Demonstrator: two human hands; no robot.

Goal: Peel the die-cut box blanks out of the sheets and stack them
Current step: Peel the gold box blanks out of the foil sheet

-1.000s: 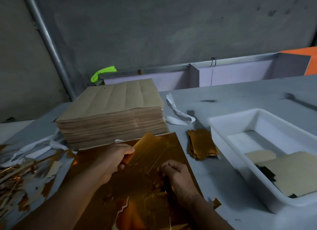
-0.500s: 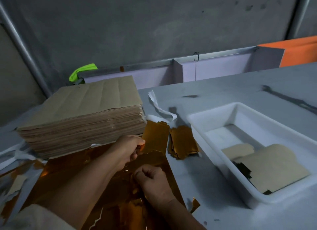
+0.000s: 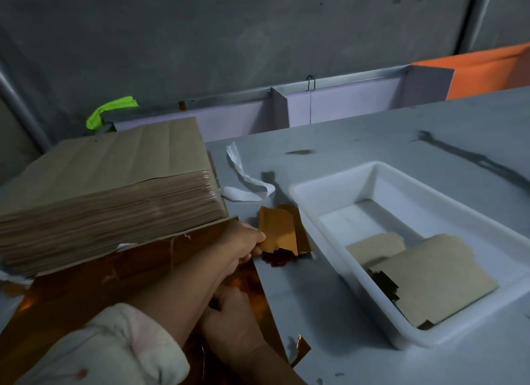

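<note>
A gold foil sheet (image 3: pixel 94 278) lies on the grey table in front of me, partly under a thick stack of brown sheets (image 3: pixel 109 184). My left hand (image 3: pixel 241 244) pinches a gold box blank (image 3: pixel 279 232) by its left edge and holds it over the small pile of gold blanks (image 3: pixel 301 229) beside the white tray. Lower down, my right hand (image 3: pixel 229 316) rests on the foil sheet with curled fingers, partly hidden by my left forearm; whether it grips the sheet is unclear.
A white plastic tray (image 3: pixel 321 186) at the right holds brown card pieces (image 3: pixel 436 275). White paper strip (image 3: pixel 243 181) lies behind the pile. A gold scrap (image 3: pixel 301 350) sits near the table's front. A low partition and an orange panel (image 3: pixel 487 69) stand at the back.
My left hand has pulled the gold blank free of the sheet and carried it right, over the pile of blanks. The right hand stays on the sheet. The camera has turned right.
</note>
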